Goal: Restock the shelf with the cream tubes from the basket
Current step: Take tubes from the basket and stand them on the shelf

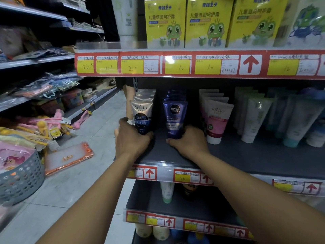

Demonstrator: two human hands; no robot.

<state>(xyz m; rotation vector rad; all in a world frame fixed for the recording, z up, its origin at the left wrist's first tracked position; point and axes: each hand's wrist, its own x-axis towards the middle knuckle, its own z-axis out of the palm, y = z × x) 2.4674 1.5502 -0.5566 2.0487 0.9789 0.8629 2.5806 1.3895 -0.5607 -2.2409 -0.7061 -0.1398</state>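
Observation:
On the dark middle shelf (pixel 246 155) stand rows of cream tubes, caps down. My left hand (pixel 131 136) grips the base of the front silver and blue Softto tube (pixel 142 117). My right hand (pixel 188 140) grips the base of the front purple Nivea Men tube (pixel 175 118). More tubes of each kind line up behind them. A row of white and pink Softto tubes (pixel 217 120) stands just right of my right hand. The grey perforated basket (pixel 21 180) sits at the far left, holding pink packets; no tubes show in it.
Pale green and white tubes (pixel 255 118) fill the shelf's right side. Yellow frog boxes (pixel 165 23) stand on the shelf above. Pink toys and an orange-edged pouch (pixel 68 158) lie on the tiled floor. Opposite shelves run along the left. Someone's legs (pixel 129 99) show behind the shelf end.

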